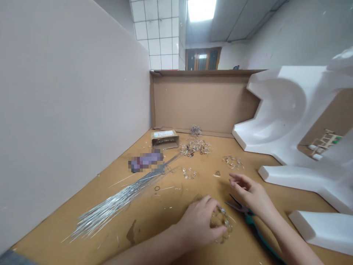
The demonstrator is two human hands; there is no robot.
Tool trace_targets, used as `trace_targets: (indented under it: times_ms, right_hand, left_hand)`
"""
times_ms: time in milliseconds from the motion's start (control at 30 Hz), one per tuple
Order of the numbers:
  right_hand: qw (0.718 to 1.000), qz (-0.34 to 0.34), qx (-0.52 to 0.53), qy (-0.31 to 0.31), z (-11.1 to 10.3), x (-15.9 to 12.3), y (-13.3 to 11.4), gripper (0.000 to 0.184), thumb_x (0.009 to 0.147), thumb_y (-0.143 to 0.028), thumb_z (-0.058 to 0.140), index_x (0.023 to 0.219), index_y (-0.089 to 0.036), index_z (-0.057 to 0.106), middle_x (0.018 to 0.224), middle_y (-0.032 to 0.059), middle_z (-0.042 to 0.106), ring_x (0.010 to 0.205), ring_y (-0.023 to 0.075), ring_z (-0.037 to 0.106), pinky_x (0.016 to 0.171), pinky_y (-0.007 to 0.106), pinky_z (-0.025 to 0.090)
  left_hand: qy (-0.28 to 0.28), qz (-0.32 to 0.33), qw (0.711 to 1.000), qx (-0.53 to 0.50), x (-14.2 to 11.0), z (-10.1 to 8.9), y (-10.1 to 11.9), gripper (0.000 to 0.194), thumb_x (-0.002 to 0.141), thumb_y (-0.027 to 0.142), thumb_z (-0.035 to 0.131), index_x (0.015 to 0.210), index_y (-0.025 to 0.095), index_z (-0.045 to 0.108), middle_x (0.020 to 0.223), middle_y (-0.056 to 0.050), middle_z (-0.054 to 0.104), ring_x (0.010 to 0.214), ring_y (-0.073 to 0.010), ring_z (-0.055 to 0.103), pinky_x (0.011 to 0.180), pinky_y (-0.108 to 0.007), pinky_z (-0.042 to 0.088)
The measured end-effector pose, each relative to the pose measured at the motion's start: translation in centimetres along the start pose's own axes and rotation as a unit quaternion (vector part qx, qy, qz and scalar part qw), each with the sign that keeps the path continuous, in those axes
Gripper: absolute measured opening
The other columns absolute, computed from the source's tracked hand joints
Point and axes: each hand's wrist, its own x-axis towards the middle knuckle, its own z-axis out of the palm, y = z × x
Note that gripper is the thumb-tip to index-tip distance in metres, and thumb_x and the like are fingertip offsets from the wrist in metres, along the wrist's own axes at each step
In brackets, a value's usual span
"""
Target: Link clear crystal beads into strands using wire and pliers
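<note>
My left hand (200,221) is closed around a beaded wire ring (227,223), a loop of thin wire with clear beads, near the front of the cardboard surface. My right hand (249,191) hovers to the right with fingers slightly curled and apart; nothing shows in them. Beneath that hand lie long-nose pliers (253,226) with teal handles, their jaws parted and pointing up and left. A smaller loop of clear beads (189,173) rests farther back, and another beaded loop (232,162) is beyond my right hand.
A bundle of straight silvery wires (118,202) lies at left, beside a blurred purple item (146,161). Farther back are a small open carton (165,140) and a pile of beaded pieces (195,146). White foam blocks (286,180) border the right; a cardboard wall (198,103) stands behind.
</note>
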Motion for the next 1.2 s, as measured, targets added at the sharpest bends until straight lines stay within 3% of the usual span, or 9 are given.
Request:
trace_targets:
  times_ms: [67, 267, 400, 500, 600, 700, 833, 1000, 1200]
  right_hand:
    - [0.978, -0.046, -0.190, -0.068, 0.2, 1.4, -1.6, 0.039, 0.086, -0.035, 0.033, 0.114, -0.019, 0.055, 0.105, 0.0081, 0.065, 0.090, 0.0175, 0.062, 0.077, 0.029, 0.047]
    - [0.909, -0.063, -0.355, -0.211, 2.7, 3.2, -4.6, 0.006, 0.064, -0.018, 0.062, 0.066, -0.017, 0.068, 0.072, 0.0103, 0.068, 0.076, 0.0281, 0.065, 0.065, 0.035, 0.046]
    - [0.872, -0.067, -0.420, -0.244, 5.4, 3.1, -6.0, 0.019, 0.081, -0.024, 0.056, 0.093, -0.011, 0.063, 0.097, 0.0115, 0.063, 0.092, 0.0219, 0.059, 0.080, 0.038, 0.045]
    - [0.858, -0.062, -0.435, -0.265, 6.6, 3.6, -6.8, 0.032, 0.085, -0.033, 0.052, 0.111, -0.015, 0.053, 0.111, 0.0079, 0.056, 0.094, 0.0181, 0.056, 0.080, 0.040, 0.047]
    - [0.864, -0.065, -0.421, -0.270, 5.8, 4.7, -6.8, 0.031, 0.084, -0.033, 0.052, 0.109, -0.015, 0.053, 0.109, 0.0076, 0.056, 0.092, 0.0176, 0.057, 0.078, 0.039, 0.048]
    - [0.886, -0.077, -0.381, -0.252, 3.6, 5.5, -6.1, 0.017, 0.081, -0.026, 0.054, 0.091, -0.014, 0.060, 0.089, 0.0051, 0.063, 0.079, 0.0151, 0.059, 0.068, 0.028, 0.046]
    - [0.919, -0.107, -0.309, -0.219, 1.2, 3.9, -5.5, 0.011, 0.072, -0.012, 0.050, 0.077, -0.018, 0.058, 0.072, 0.0003, 0.064, 0.066, 0.0104, 0.057, 0.053, 0.018, 0.036]
    - [0.938, -0.120, -0.286, -0.154, 2.0, -1.2, -5.4, 0.013, 0.070, -0.011, 0.046, 0.068, -0.020, 0.056, 0.064, 0.0016, 0.062, 0.057, 0.0117, 0.053, 0.050, 0.022, 0.028]
    - [0.941, -0.139, -0.295, -0.093, 2.7, -3.8, -5.1, 0.015, 0.078, -0.014, 0.041, 0.068, -0.020, 0.051, 0.069, 0.0031, 0.059, 0.059, 0.0143, 0.053, 0.052, 0.025, 0.024]
  left_hand:
    - [0.012, 0.035, 0.998, 0.044, -0.1, 0.0, -0.1, 0.038, 0.071, 0.040, 0.061, 0.103, 0.022, 0.051, 0.101, -0.004, 0.054, 0.088, -0.0207, 0.052, 0.078, -0.031, 0.041]
    - [0.080, 0.158, 0.966, 0.189, -0.6, 0.6, 0.0, 0.037, 0.076, 0.048, 0.051, 0.097, 0.017, 0.051, 0.101, -0.007, 0.053, 0.089, -0.0223, 0.049, 0.072, -0.032, 0.043]
    - [0.093, 0.251, 0.941, 0.206, -0.9, 0.9, 0.6, 0.026, 0.079, 0.041, 0.048, 0.083, 0.016, 0.052, 0.089, -0.005, 0.054, 0.080, -0.0179, 0.048, 0.064, -0.028, 0.042]
    - [0.096, 0.263, 0.941, 0.192, -1.0, 0.9, 0.7, 0.022, 0.080, 0.038, 0.048, 0.077, 0.016, 0.051, 0.083, -0.003, 0.053, 0.077, -0.0163, 0.048, 0.062, -0.026, 0.041]
    - [0.102, 0.248, 0.949, 0.165, -0.9, 0.9, 0.3, 0.018, 0.081, 0.034, 0.048, 0.077, 0.017, 0.052, 0.084, -0.003, 0.053, 0.076, -0.0151, 0.049, 0.063, -0.026, 0.041]
    - [0.118, 0.211, 0.959, 0.145, -0.3, 0.6, -0.8, 0.017, 0.085, 0.028, 0.042, 0.081, 0.016, 0.054, 0.084, -0.004, 0.053, 0.075, -0.0142, 0.050, 0.065, -0.025, 0.042]
    - [0.162, 0.124, 0.965, 0.163, 1.0, -0.8, -2.3, 0.023, 0.089, 0.019, 0.032, 0.091, 0.017, 0.055, 0.083, -0.004, 0.053, 0.073, -0.0135, 0.050, 0.066, -0.025, 0.042]
    - [0.156, 0.073, 0.955, 0.240, 1.6, -1.5, -2.0, 0.016, 0.088, 0.017, 0.038, 0.095, 0.017, 0.053, 0.095, -0.005, 0.053, 0.085, -0.0163, 0.050, 0.068, -0.026, 0.043]
    - [0.103, 0.101, 0.934, 0.328, 1.4, -0.1, -1.6, 0.017, 0.088, 0.020, 0.042, 0.074, 0.016, 0.051, 0.079, -0.002, 0.051, 0.073, -0.0156, 0.047, 0.058, -0.025, 0.038]
